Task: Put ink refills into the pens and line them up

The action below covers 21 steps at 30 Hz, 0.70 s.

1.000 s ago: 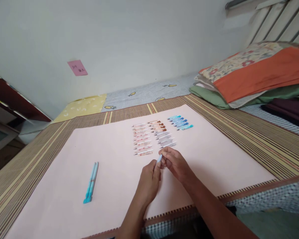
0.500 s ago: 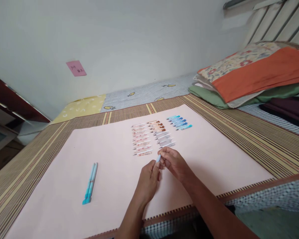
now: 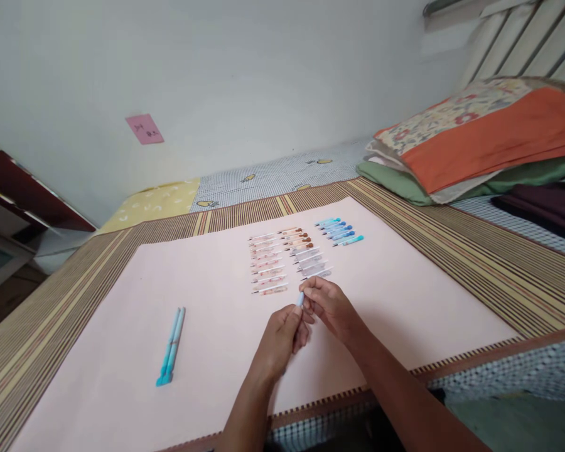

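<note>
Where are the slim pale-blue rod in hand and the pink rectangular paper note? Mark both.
Slim pale-blue rod [image 3: 301, 299]: head view, its exposed section.
Pink rectangular paper note [image 3: 144, 129]: head view, its middle.

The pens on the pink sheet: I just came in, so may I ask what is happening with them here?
A person's left hand grips a light-blue object over the pink sheet, and the right hand touches its far end. Most of it is hidden, so I cannot tell whether it is a pen. Beyond the hands, pale pens lie in a column, with brown-ended pens and grey pens beside them and blue pens farther right. Two turquoise pens lie apart on the left.
</note>
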Tool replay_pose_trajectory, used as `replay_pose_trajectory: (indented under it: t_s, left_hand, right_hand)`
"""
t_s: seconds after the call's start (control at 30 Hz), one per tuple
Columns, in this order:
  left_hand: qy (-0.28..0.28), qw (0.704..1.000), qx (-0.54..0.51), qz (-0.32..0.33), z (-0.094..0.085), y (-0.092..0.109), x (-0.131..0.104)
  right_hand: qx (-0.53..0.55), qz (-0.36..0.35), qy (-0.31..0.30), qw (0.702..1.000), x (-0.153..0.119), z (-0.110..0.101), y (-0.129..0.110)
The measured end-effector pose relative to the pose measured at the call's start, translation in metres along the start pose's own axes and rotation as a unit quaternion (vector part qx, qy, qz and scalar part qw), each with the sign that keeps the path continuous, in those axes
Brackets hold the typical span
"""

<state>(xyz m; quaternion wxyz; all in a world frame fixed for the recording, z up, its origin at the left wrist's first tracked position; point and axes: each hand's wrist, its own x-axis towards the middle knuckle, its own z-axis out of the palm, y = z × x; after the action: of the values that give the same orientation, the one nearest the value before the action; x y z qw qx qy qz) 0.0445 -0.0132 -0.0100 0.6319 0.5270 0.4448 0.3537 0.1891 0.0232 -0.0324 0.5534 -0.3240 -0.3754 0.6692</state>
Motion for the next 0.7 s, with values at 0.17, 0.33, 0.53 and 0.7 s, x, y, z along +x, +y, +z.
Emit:
replay_pose_trajectory:
  t_s: [0.17,0.33,0.53,0.7]
  left_hand:
    - [-0.001,1.0,0.003,-0.004,-0.0005,0.0004,0.0013]
    - [0.022,0.995,0.097,0.011,-0.0029,0.003,-0.0016]
    - [0.049,0.981,0.186,0.028,-0.0027,0.0098,-0.0057]
    - [0.051,0.979,0.198,0.023,-0.0041,0.0087,-0.0058]
  right_hand:
    - [0.029,0.015,-0.017,0.999,-0.0011,0.0029,-0.0028]
    - [0.053,0.037,-0.049,0.997,-0.0002,0.002,-0.0019]
    - [0.037,0.049,-0.043,0.997,0.0003,0.0005,0.0003]
    - [0.024,0.039,-0.042,0.998,0.0001,0.0011,-0.0031]
